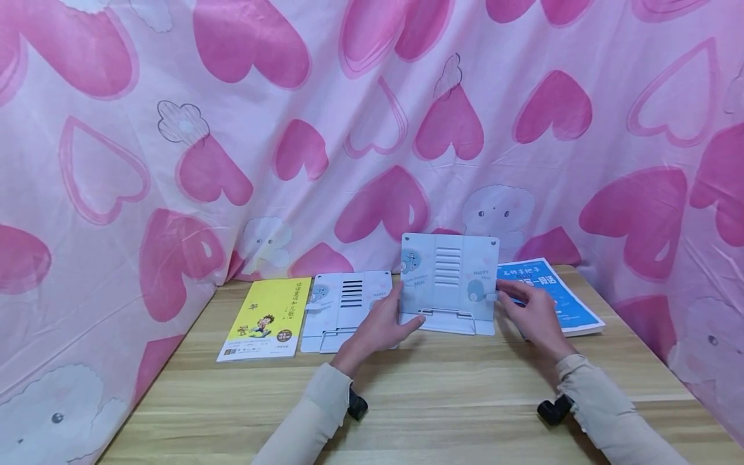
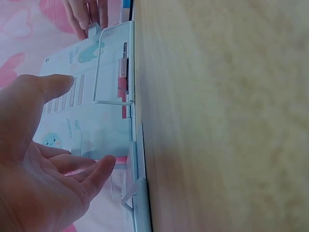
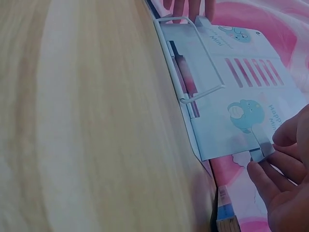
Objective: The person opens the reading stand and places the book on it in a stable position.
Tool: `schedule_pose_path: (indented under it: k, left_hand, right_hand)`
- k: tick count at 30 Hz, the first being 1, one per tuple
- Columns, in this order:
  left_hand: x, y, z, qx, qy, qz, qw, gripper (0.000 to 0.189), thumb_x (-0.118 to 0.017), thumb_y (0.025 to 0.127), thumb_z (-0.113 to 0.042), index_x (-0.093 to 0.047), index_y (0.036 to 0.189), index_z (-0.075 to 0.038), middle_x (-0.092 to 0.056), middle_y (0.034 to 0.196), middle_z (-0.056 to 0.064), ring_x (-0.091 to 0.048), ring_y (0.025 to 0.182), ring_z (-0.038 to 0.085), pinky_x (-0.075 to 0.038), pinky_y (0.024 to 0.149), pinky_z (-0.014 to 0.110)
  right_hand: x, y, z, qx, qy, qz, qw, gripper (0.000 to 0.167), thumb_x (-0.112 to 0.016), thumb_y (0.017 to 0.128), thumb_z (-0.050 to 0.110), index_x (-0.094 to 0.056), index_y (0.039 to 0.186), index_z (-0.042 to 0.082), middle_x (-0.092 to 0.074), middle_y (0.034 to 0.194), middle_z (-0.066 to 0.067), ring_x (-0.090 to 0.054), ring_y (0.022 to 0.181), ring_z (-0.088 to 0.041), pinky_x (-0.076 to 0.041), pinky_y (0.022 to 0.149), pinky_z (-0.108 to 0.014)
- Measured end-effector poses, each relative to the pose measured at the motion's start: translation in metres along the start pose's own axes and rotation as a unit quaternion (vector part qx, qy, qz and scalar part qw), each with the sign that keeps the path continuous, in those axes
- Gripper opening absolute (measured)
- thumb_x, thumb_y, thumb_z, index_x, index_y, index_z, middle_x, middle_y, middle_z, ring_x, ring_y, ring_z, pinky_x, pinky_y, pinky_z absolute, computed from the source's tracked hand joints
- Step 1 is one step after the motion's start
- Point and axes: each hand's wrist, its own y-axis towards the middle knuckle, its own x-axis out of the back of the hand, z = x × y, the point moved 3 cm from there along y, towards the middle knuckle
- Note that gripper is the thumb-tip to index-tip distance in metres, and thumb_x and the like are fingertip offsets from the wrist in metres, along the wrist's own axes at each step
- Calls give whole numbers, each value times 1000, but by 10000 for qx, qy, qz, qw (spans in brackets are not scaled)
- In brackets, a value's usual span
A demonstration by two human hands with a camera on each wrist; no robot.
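A pale blue metal book stand (image 1: 447,268) with slots and cartoon prints stands tilted up on the table. A white wire page holder (image 3: 208,54) sits at its lower front. Along the stand's left edge is my left hand (image 1: 380,326), its thumb stretched out in front and its fingers loosely spread by the edge. My right hand (image 1: 537,313) pinches a small side tab (image 3: 263,145) at the right edge between thumb and fingers. Close behind the left hand lies a second, matching book stand (image 1: 331,323), leaning low.
A yellow book (image 1: 267,303) lies at the far left of the wooden table (image 1: 453,394). To the right, partly behind my right hand, is a blue-covered book (image 1: 572,303). A pink heart-patterned curtain (image 1: 372,116) hangs close behind everything.
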Motion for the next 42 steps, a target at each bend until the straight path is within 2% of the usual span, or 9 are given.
schedule_pose_path:
  k: [9, 13, 20, 29, 37, 42]
  left_hand:
    - [-1, -1, 6, 97, -214, 269, 9994, 94, -75, 101, -34, -17, 174, -17, -53, 165, 9, -65, 139, 27, -50, 122, 51]
    - [-1, 1, 11, 183, -265, 402, 9987, 98, -74, 101, -34, -11, 175, -20, -47, 170, 6, -56, 149, 26, -44, 127, 53]
    - [0, 6, 15, 79, -483, 517, 9975, 98, -73, 101, -31, -9, 176, -24, -37, 175, 3, -45, 158, 27, -36, 131, 57]
    - [-7, 18, 13, -63, -718, 477, 9963, 99, -71, 102, -30, -7, 176, -24, -35, 177, 4, -46, 156, 29, -37, 130, 58]
    - [-14, 28, 12, 276, -904, 351, 9949, 105, -73, 100, -30, 0, 176, -20, -22, 182, 2, -34, 164, 26, -30, 134, 55]
    - [-18, 34, 12, 448, -917, 255, 9945, 107, -73, 100, -33, 2, 175, -21, -21, 183, 0, -29, 166, 24, -28, 135, 55]
  right_hand:
    - [-1, 0, -5, -209, 62, -49, 9998, 43, -57, 113, 29, -63, 152, 11, -66, 151, -18, -63, 140, -41, -52, 113, -55]
    - [-2, 0, -6, -300, 170, -49, 9994, 43, -56, 114, 27, -62, 154, 12, -64, 154, -17, -61, 143, -40, -50, 115, -53]
    - [-3, 3, -7, -224, 212, -17, 9995, 44, -55, 114, 23, -59, 155, 10, -62, 156, -18, -57, 146, -41, -49, 115, -55]
    - [-1, 4, -13, -197, 65, 112, 9997, 50, -58, 113, 23, -52, 161, 12, -56, 162, -18, -54, 149, -43, -48, 116, -55]
    - [1, 6, -13, 62, -17, 198, 9998, 57, -61, 111, 18, -45, 165, 11, -51, 165, -20, -54, 148, -46, -49, 110, -50]
    - [1, 8, -18, 5, -19, 295, 9996, 61, -61, 111, 18, -40, 168, 14, -48, 168, -20, -53, 150, -46, -48, 111, -49]
